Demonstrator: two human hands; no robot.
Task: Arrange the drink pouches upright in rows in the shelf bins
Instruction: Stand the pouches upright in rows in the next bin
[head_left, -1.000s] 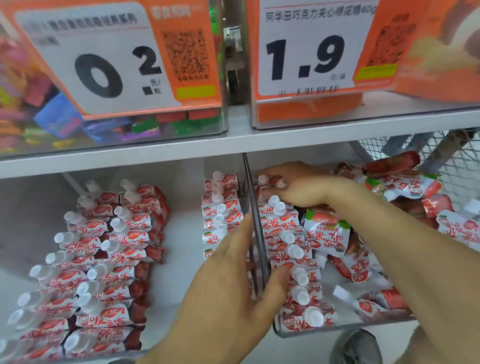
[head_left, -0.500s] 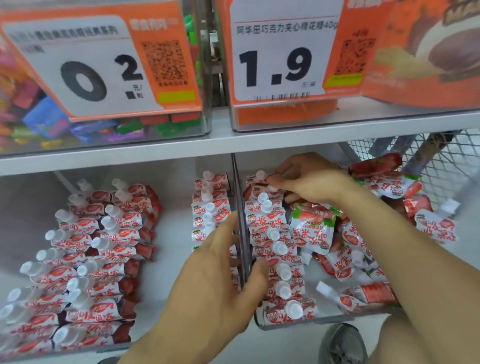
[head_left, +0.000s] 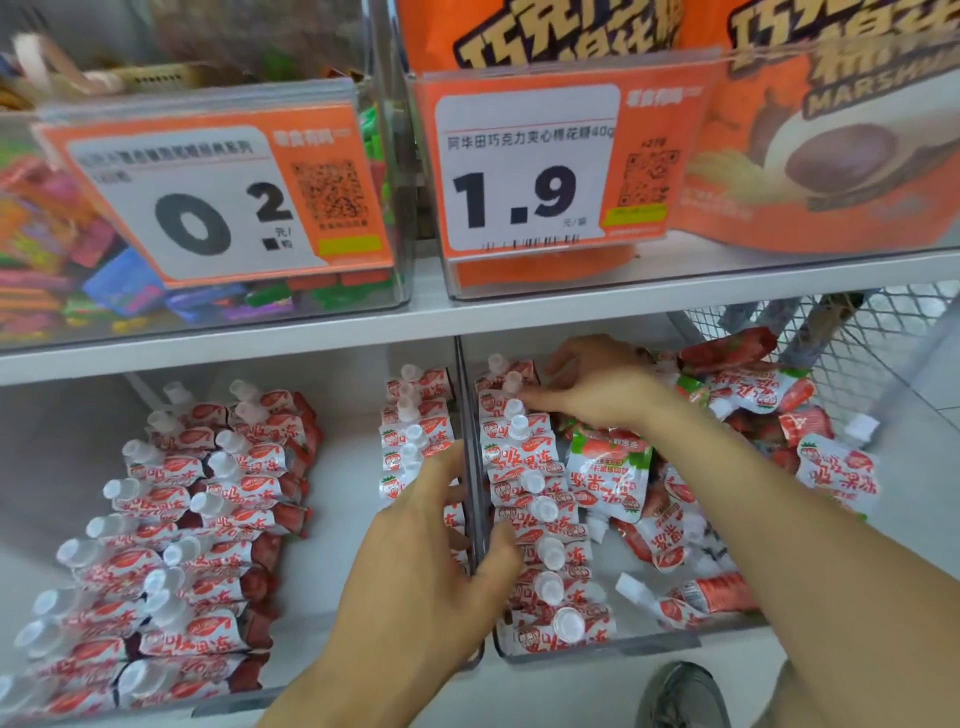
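Left price tag (head_left: 218, 202) "0.2", right price tag (head_left: 530, 171) "1.9", orange bag (head_left: 831, 156) "MARSH…"

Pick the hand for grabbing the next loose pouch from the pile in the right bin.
Right. The right hand is already inside the right bin, next to the loose pile. The left hand straddles the divider, steadying the front row.

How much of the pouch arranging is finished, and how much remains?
Done: two upright rows in the left bin, plus a short row beside the divider. In hand: the left hand and right hand steady the right bin's row. Left: the loose pile lying flat there.
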